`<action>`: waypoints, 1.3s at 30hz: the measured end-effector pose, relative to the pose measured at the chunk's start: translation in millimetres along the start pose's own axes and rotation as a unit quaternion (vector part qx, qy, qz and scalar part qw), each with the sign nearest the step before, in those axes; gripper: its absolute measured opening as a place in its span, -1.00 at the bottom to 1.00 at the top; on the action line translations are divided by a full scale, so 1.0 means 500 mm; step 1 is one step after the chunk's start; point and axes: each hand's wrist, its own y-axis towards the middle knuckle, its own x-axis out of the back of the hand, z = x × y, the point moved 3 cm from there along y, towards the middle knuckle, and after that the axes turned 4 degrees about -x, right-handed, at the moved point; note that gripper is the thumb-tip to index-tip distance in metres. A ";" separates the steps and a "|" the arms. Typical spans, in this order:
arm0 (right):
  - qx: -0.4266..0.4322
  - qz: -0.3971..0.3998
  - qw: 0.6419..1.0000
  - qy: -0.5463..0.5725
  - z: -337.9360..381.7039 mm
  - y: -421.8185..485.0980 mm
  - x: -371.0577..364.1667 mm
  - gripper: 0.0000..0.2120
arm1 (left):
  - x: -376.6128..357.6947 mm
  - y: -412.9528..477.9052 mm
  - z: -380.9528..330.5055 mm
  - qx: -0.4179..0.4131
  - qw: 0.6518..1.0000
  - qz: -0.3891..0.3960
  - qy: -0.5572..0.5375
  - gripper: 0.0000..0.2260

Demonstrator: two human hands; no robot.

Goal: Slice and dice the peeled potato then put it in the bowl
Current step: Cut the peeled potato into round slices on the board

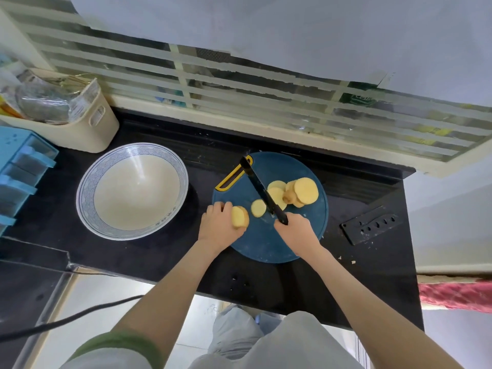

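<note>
We saw the white, blue-rimmed ceramic bowl (133, 191) at left, its rim characters too small to read. The left hand (217, 225) curled its fingers (222, 206) around the peeled yellow potato stub (240, 216) on the round dark-blue cutting board (261, 246). The right hand (295, 231) clenched the black knife (257, 182), blade across the cut potato slices (306, 190). A black perforated sheath (370, 225) lay rightward.

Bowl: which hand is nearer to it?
Left. The left hand holds a potato piece at the board's left edge, just right of the bowl. The right hand grips the knife farther right, over the board.

Home kitchen — countertop (159, 262), cutting board (266, 246).
</note>
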 end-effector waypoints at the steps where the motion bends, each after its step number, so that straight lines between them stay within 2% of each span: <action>1: -0.009 0.005 1.000 0.017 -0.002 0.000 -0.008 -0.77 | 0.002 -0.004 0.004 0.005 0.999 -0.011 -0.036 -0.49; 6: -0.031 0.054 0.996 0.065 -0.006 -0.007 -0.036 -0.82 | 0.011 -0.015 0.019 0.026 0.987 -0.039 -0.151 -0.49; 11: -0.030 0.082 0.995 0.036 -0.009 -0.009 -0.057 -0.80 | 0.006 -0.009 0.021 0.009 0.988 -0.029 -0.148 -0.37; 16: -0.064 0.053 0.995 0.049 -0.032 -0.004 -0.053 -0.80 | 0.014 0.002 0.019 -0.060 0.982 0.011 -0.177 -0.36; 19: -0.067 0.024 0.997 0.041 -0.033 0.000 -0.042 -0.79 | 0.015 0.007 0.024 -0.069 0.977 0.049 -0.196 -0.35; 24: -0.076 0.009 0.995 0.064 -0.023 -0.003 -0.041 -0.77 | 0.031 0.020 0.021 -0.065 0.990 0.035 -0.120 -0.35; 30: -0.078 0.035 0.990 0.117 0.013 -0.023 -0.048 -0.80 | 0.034 0.016 0.017 -0.039 0.991 -0.030 -0.121 -0.42; 39: -0.059 0.060 0.993 0.084 0.052 -0.037 -0.058 -0.78 | 0.031 0.015 0.023 -0.025 0.993 -0.036 -0.107 -0.44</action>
